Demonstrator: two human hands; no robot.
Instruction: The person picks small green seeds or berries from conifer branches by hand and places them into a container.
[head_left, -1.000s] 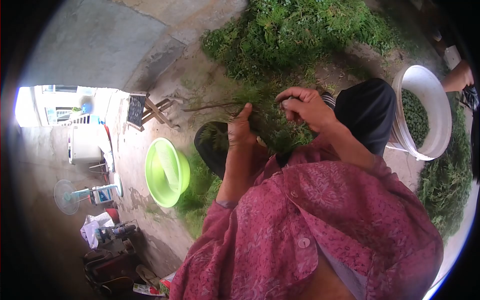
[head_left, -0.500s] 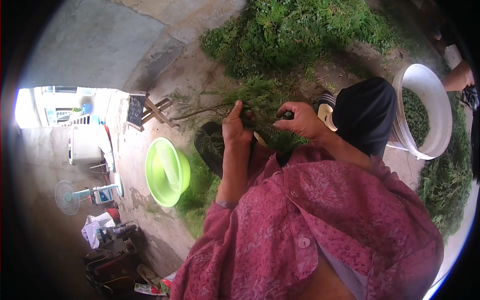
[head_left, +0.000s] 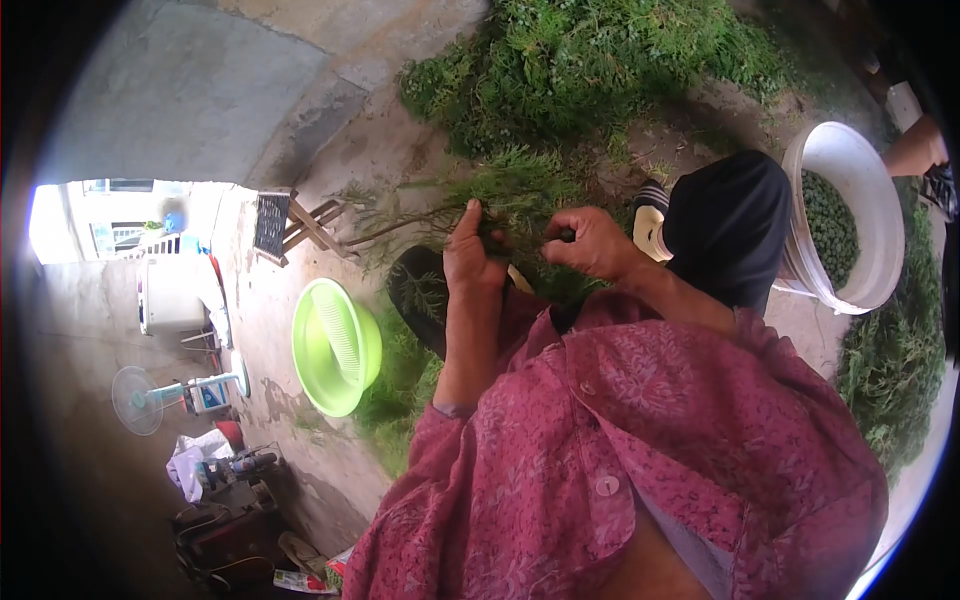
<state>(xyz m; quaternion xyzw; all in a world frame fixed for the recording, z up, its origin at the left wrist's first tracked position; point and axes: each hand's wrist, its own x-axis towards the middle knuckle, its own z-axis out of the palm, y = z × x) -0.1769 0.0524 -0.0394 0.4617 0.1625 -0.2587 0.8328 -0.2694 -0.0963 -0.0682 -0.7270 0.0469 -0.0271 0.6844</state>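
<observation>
My left hand [head_left: 472, 262] is closed around a leafy evergreen branch [head_left: 515, 185], its thumb pointing up and away. The branch's thin woody stem reaches left toward the folding stool. Just to the right, my right hand [head_left: 592, 243] is curled with fingertips pinched together close to the foliage. Small dark green bits, which look like seed cones, show between its thumb and fingers; most of them are hidden. A white bucket [head_left: 886, 240] lies tilted at the right, with many small green cones [head_left: 828, 230] inside.
A large heap of evergreen branches [head_left: 590, 70] lies ahead, with more greenery [head_left: 885, 350] at the right. A green basin [head_left: 312, 345] and a folding stool [head_left: 300, 225] stand left. A fan [head_left: 140, 400] is farther left. Another person's arm [head_left: 915, 150] shows beyond the bucket.
My right hand has moved slightly left, and its fingers have closed more tightly. My left hand keeps its hold on the branch. The view has shifted slightly.
</observation>
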